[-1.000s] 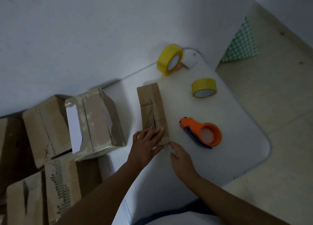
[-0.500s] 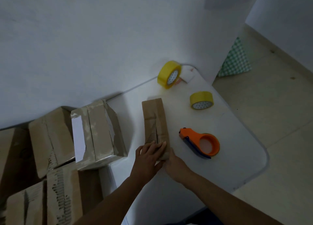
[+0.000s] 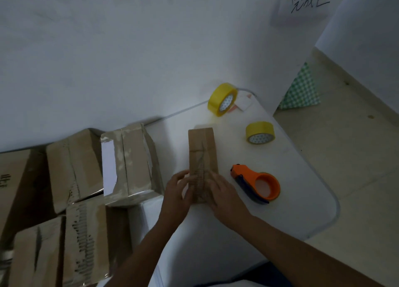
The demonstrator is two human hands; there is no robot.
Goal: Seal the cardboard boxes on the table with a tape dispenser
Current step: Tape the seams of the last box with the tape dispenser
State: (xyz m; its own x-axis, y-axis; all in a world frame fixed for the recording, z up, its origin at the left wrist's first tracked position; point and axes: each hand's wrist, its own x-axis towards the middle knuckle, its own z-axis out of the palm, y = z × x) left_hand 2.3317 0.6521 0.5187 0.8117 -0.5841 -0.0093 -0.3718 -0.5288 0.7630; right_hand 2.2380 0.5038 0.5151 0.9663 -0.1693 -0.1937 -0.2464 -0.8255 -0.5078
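Observation:
A narrow brown cardboard box [image 3: 201,150] lies lengthwise on the white table [image 3: 302,200], its top seam rough and torn. My left hand [image 3: 176,191] grips the box's near end from the left side, fingers curled against it. My right hand [image 3: 223,195] rests on the near right edge with fairly straight fingers lying over the top. The near end of the box is hidden between the hands. An orange tape dispenser [image 3: 258,184] with no roll in it lies just right of my right hand.
Two yellow tape rolls sit further back: one upright by the wall [image 3: 222,98], one flat [image 3: 260,132]. A taped cardboard box [image 3: 129,163] stands left of the small one, with several more boxes [image 3: 73,170] stacked at the left. The table's rounded edge drops off at the right.
My left hand slid from the top of the box to its left side. My right hand moved up onto the box's right edge. The view tilted upward.

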